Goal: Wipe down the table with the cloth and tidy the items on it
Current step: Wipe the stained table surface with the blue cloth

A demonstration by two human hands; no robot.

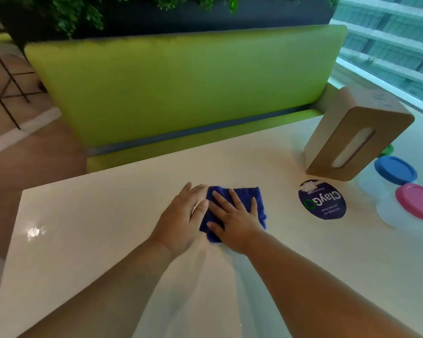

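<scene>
Cloth [246, 195] under right hand [235, 223], left hand [183, 215] alongside

Cafeteria; booth bench [181, 89]; ClayGo sticker [322, 200]

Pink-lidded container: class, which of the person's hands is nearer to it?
Right. The right hand presses flat on the blue cloth, to the left of the pink-lidded container. The left hand rests at the cloth's left edge, farther from the container.
</scene>
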